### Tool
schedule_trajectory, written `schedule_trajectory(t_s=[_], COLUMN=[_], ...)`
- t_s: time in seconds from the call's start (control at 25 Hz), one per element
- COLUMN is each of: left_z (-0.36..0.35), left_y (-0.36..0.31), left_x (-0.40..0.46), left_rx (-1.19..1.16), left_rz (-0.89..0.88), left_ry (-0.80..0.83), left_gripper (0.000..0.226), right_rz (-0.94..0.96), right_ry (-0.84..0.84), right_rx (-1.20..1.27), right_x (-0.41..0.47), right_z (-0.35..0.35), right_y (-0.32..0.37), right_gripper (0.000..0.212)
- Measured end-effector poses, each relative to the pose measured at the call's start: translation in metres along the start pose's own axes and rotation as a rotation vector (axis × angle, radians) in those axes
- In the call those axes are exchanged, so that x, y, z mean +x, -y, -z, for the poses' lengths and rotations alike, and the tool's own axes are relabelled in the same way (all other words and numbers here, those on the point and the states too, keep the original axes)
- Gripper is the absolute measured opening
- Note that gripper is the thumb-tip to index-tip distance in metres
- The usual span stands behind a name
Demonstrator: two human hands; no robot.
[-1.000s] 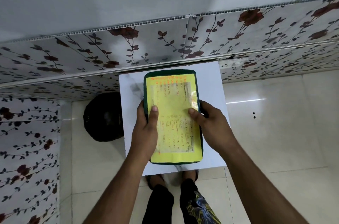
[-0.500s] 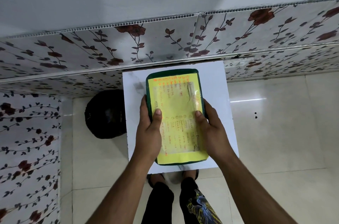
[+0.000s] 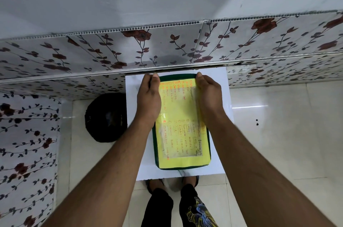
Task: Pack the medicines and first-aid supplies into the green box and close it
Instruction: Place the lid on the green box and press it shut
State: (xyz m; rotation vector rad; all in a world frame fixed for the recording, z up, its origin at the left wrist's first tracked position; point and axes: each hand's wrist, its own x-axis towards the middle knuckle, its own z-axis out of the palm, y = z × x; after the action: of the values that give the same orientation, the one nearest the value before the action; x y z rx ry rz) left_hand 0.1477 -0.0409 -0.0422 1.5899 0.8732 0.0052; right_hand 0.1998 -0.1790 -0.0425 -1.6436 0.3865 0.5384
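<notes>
Between both hands, the green box point(image 3: 182, 165) lies lid-down-shut on the white counter point(image 3: 219, 115). Left hand point(image 3: 149, 99) and right hand point(image 3: 207, 96) press flat, fingers together, against its far corners. Uneven pressure could leave 1 side unlatched or skid it off.

I see the green box point(image 3: 182, 167) shut, lying flat on the white tabletop point(image 3: 220, 107), yellow handwritten label on its lid. L hand point(image 3: 149, 97) and R hand point(image 3: 207, 94) lie along the lid's long sides, fingertips at the far corners by the floral wall panel point(image 3: 167, 50). Black round object point(image 3: 105, 117) on the floor, left of tabletop. Feet show below.
</notes>
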Motion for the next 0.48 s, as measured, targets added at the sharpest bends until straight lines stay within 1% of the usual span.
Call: schedule_trajectory(t_s=[0.08,0.2,0.48], left_z=[-0.0011,-0.0016,-0.0016], left_y=[-0.0003,-0.0006,-0.0043], left_x=[0.0032,0.0033,0.0061], left_rx=[0.002,0.013,0.001], left_rz=[0.003,-0.002,0.003], left_ry=[-0.008,-0.002,0.011], left_gripper=[0.03,0.027,0.028], right_rz=[0.001,-0.016,-0.008], right_ry=[-0.038,-0.034,-0.071], right_rx=[0.028,0.079,0.03], right_x=[0.0018,0.0019,0.0045], right_z=[-0.0014,-0.003,-0.0036], right_y=[0.0007,0.0028,0.0051], right_gripper=[0.035,0.032,0.037])
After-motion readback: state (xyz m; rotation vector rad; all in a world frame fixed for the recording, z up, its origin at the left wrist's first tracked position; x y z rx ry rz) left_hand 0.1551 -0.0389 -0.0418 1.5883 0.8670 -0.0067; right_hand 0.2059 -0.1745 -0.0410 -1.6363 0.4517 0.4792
